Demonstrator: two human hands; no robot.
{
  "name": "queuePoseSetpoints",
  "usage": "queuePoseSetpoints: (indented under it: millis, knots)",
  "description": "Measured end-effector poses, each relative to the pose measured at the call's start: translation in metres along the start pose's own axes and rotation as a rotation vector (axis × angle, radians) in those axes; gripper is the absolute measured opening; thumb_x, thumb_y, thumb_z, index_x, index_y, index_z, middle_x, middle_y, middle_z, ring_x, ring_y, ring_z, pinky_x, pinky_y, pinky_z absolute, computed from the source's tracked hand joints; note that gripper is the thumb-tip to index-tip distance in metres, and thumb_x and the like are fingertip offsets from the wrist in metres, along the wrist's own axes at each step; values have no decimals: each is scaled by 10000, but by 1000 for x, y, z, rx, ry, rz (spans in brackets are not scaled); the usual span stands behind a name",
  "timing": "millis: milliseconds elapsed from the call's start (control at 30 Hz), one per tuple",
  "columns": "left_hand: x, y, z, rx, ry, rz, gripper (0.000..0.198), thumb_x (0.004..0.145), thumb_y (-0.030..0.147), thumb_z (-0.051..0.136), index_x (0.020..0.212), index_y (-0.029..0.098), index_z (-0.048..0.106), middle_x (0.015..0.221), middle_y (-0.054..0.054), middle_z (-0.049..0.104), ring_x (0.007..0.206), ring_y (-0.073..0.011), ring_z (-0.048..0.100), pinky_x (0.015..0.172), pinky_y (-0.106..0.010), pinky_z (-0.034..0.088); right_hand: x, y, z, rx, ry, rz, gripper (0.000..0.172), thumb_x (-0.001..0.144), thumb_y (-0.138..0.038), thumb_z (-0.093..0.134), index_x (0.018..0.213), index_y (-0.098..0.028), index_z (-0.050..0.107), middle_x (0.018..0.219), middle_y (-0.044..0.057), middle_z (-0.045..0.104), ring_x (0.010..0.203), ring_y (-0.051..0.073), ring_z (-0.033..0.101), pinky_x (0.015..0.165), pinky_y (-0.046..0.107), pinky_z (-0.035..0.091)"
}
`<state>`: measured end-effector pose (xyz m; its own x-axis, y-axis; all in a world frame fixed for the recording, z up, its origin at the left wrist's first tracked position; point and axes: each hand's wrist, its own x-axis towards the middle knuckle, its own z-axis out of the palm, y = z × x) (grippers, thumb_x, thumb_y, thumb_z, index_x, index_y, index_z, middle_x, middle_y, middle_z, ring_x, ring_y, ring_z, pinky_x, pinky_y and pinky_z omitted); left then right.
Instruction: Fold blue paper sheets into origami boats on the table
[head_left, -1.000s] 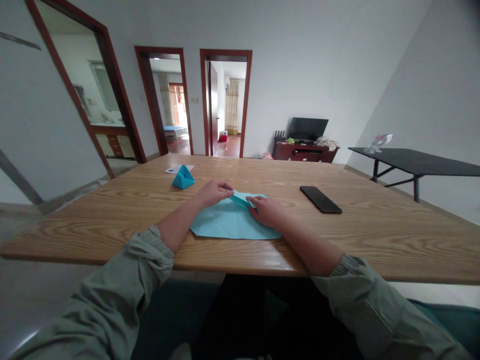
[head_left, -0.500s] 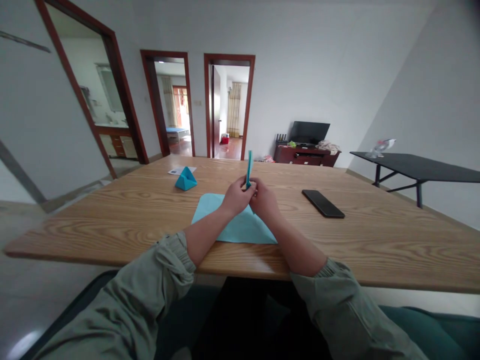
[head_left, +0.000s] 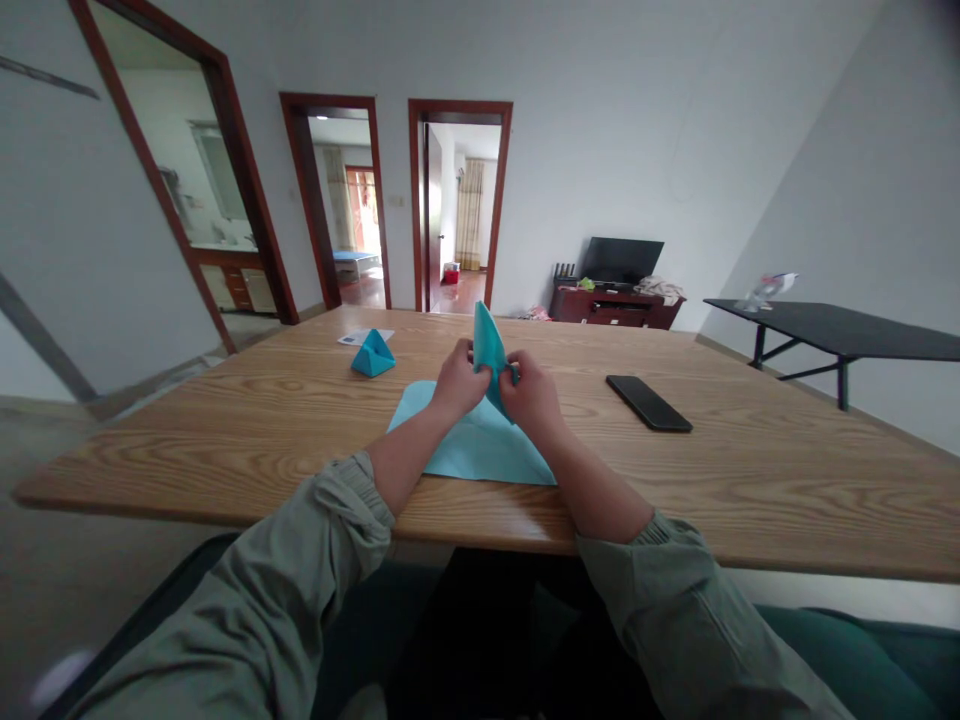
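Note:
A folded piece of blue paper (head_left: 488, 340) stands tilted between my two hands, its pointed top rising above the fingers. My left hand (head_left: 460, 378) pinches its left side, while my right hand (head_left: 531, 388) grips the right edge. The fingers cover part of its lower folds. Both hands are raised over a light blue sheet (head_left: 480, 452) that lies flat near the table's front edge, partly covered by my forearms. Farther back to the left, a blue folded-paper pyramid (head_left: 373, 354) rests on the table.
The wooden table (head_left: 255, 440) spreads wide before me. A black phone (head_left: 648, 403) lies to the right. Behind the paper pyramid is a white printed card (head_left: 365, 337). A dark folding table (head_left: 855, 330) with a clear plastic item stands at far right.
The folded paper has turned from edge-on to showing a broad face, and it is opened wider. My hands have moved slightly apart, each keeping its grip. The view has shifted a little.

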<state>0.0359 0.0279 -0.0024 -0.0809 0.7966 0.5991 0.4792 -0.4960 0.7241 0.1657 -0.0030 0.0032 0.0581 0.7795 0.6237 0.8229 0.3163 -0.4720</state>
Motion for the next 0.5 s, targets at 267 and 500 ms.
queuePoseSetpoints:
  millis: [267,500]
  knots:
    - [-10,12,-3,146,-30,220,191,720,80,537,866,202,513,831,-23,557,794,-168,534,724,-288,449,0,-4,-7,-102,-37,113,294,858,-376,481,1027,-196,639,909,113,710,836,272,658,706,323,454]
    - [6,-3,-17,13,-91,238,255,717,71,510,910,171,644,962,-49,640,977,-187,576,889,-317,464,13,29,-13,137,-101,-60,368,854,-205,461,1172,-241,642,1130,42,691,1052,227,625,898,328,467]
